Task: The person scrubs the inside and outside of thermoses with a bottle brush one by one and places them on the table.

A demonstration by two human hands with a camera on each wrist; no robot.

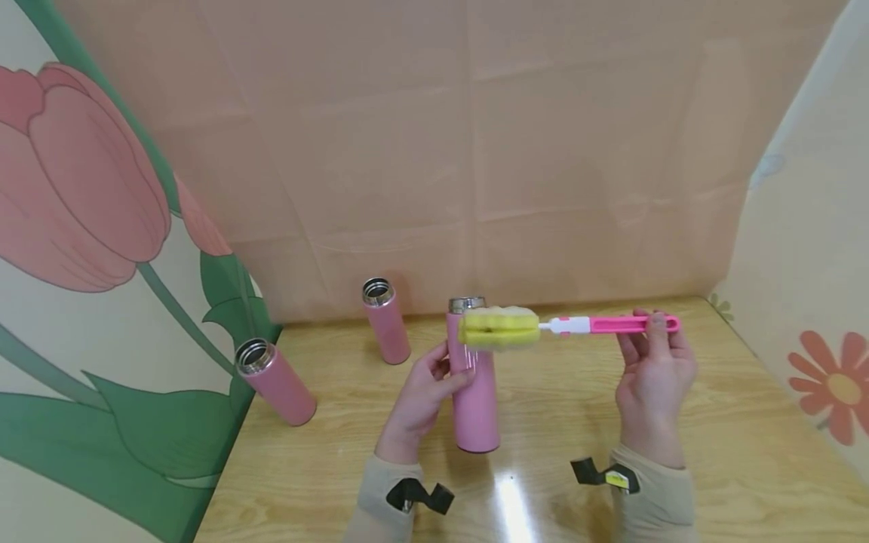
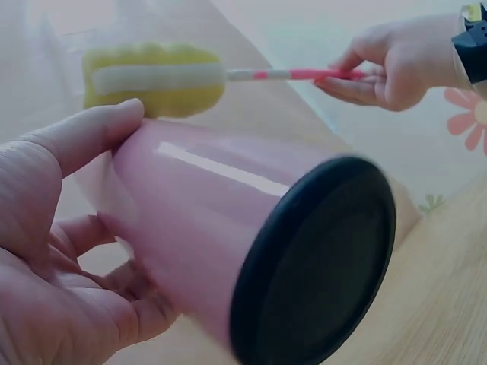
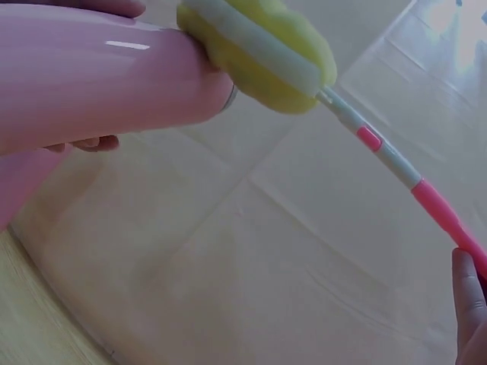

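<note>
My left hand [image 1: 424,396] grips a pink thermos bottle [image 1: 475,407] around its body, thumb across the front. The bottle is roughly upright above the table, its steel mouth at the top; its dark base [image 2: 319,266] faces the left wrist camera. With fingers and thumb, my right hand [image 1: 655,369] pinches the pink end of a bottle brush [image 1: 614,324]. The brush lies level, and its yellow and white sponge head [image 1: 502,329] is in front of the bottle's upper part, outside the mouth. Whether sponge and bottle touch, I cannot tell.
Two more pink bottles without lids stand on the wooden table [image 1: 326,483]: one [image 1: 387,324] near the back edge, the other [image 1: 278,385] at the left edge. A pinkish cloth [image 1: 380,173] hangs behind the table. Walls with flower pictures [image 1: 845,388] flank both sides.
</note>
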